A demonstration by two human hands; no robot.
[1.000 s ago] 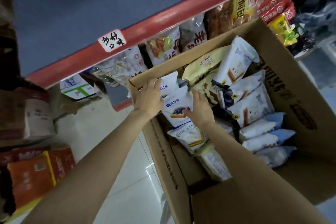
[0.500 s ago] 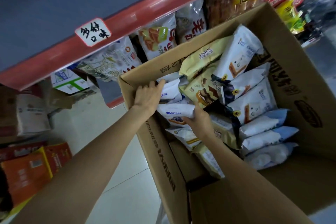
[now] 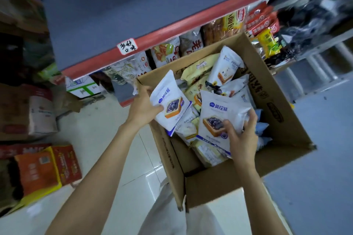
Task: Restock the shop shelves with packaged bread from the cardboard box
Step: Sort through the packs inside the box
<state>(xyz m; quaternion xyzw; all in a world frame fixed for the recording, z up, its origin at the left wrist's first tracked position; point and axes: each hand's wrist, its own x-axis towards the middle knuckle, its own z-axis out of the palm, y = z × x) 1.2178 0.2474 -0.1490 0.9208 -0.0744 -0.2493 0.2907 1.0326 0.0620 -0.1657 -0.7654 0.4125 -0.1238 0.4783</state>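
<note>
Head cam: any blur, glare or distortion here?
Head view: centre is sharp, print on the white packets in the left hand and right hand is readable; edges smear, worst at the dark goods top right; wide-angle bends the red shelf edge; dim light, mild glare on the floor tiles.

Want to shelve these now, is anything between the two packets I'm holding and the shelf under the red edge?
Partly. The box's far wall stands between both packets and the shelf, and that shelf already holds packets, so the front looks crowded.
</note>
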